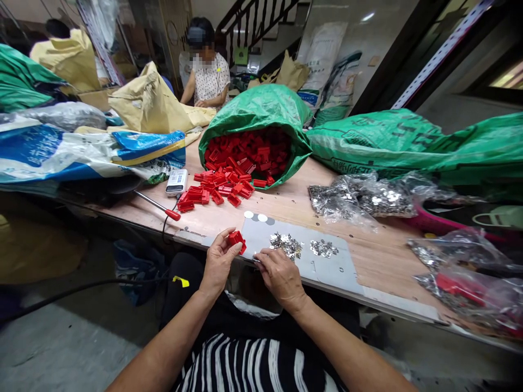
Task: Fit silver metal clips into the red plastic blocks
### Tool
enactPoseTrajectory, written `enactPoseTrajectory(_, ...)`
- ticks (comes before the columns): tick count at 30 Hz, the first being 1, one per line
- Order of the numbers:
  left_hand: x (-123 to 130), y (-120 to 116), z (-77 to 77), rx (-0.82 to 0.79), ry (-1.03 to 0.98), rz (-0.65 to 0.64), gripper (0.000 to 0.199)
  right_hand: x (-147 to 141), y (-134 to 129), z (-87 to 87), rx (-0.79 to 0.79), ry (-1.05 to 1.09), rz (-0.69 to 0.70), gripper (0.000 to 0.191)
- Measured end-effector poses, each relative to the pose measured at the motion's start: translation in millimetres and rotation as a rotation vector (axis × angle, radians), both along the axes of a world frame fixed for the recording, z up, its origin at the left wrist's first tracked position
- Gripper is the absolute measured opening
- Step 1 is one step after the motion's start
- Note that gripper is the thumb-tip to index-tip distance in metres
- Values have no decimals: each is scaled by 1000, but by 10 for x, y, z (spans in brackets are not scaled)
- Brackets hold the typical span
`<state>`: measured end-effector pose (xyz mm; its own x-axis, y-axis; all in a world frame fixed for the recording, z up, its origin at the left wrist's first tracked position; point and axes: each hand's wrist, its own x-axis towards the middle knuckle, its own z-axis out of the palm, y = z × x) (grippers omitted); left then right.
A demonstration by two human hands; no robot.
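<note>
Striped cloth fills the space between the forearms, nearest the camera. Beyond it the left hand (219, 260) pinches a red part (236, 241) between thumb and fingers, while just beside it the right hand (281, 274) has its fingertips pressed together on what seems a small metal piece (256, 257), though it is mostly hidden. Past the right hand lie two metal heaps (286, 246), and beyond the left, loose red parts (216, 188).

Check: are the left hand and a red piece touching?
Touching. Head view shows the left hand pinching the red piece between thumb and fingers.
</note>
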<state>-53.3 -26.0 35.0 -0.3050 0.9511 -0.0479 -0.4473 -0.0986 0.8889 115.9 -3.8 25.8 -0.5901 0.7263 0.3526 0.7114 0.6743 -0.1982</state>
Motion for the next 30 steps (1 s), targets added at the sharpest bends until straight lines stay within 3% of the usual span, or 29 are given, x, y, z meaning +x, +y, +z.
enactPoseTrajectory(8,11,-10,-16,-8,-42,-11,45,-10,14,-42,28,71,-32,7)
enactPoseTrajectory(30,17,-39,-51,5,-49,-37,47,12,32,-95,51,51,-26,7)
